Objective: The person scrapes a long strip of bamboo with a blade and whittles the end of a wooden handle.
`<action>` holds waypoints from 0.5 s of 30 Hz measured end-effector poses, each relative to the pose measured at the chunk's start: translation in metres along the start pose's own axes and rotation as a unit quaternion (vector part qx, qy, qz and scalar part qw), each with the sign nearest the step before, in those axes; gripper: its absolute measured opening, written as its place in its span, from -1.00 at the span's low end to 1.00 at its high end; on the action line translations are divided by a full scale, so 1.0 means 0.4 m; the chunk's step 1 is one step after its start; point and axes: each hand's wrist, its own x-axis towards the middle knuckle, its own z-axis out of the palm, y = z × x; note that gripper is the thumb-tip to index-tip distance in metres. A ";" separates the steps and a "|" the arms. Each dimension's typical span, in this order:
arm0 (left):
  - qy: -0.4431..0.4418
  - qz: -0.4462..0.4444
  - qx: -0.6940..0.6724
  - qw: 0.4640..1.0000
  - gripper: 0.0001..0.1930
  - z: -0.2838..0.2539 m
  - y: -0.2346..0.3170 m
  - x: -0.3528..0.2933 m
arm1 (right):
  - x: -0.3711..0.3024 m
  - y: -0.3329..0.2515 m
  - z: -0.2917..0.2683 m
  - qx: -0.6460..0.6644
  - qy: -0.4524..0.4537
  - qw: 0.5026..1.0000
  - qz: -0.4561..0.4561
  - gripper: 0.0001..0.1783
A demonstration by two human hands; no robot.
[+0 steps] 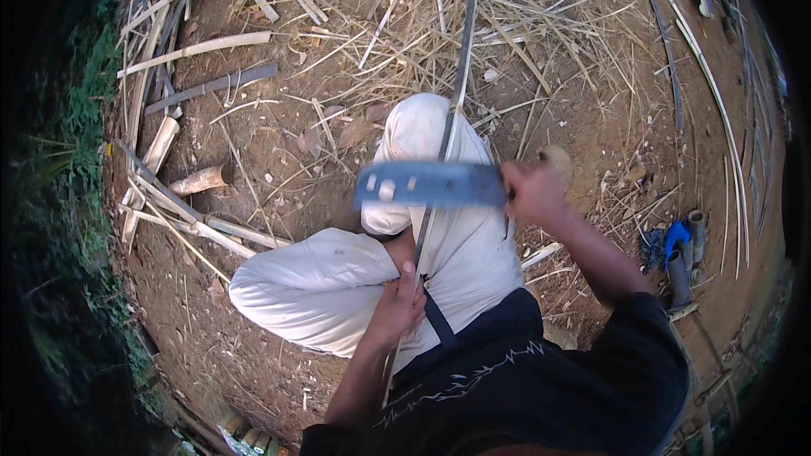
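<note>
My left hand (399, 308) is closed around a long, narrow bamboo strip (461, 67), thumb lying along it. The strip runs from near my waist, over my lap and past my raised knee, to the far ground. In my right hand (536, 190) is a broad, blue-grey machete (435, 184), slightly blurred, with a few pale spots on its blade. That blade lies crosswise over the strip in this view, pointing left; whether it touches the strip I cannot tell. My light trousers (317, 287) are beneath, one leg folded in.
Thin shavings (557, 29) cover the far ground. Split bamboo pieces (198, 46) are heaped at the far left, with a short bamboo section (201, 180) nearer. Long strips (718, 101) lie right. A blue item (676, 236) sits among dark tubes (679, 279). Green plants (89, 152) border the left.
</note>
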 end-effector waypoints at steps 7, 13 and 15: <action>-0.096 -0.040 -0.086 0.991 -0.39 -0.007 0.008 -0.004 | 0.041 0.002 -0.008 0.019 -0.056 0.994 0.087 -0.64; -0.076 -0.044 -0.085 0.992 -0.40 0.008 0.007 0.002 | 0.082 0.101 0.036 0.020 -0.092 0.974 0.207 -0.63; -0.100 -0.052 -0.112 0.987 -0.39 -0.007 -0.008 0.010 | 0.119 0.084 0.020 0.004 -0.106 0.972 0.209 -0.63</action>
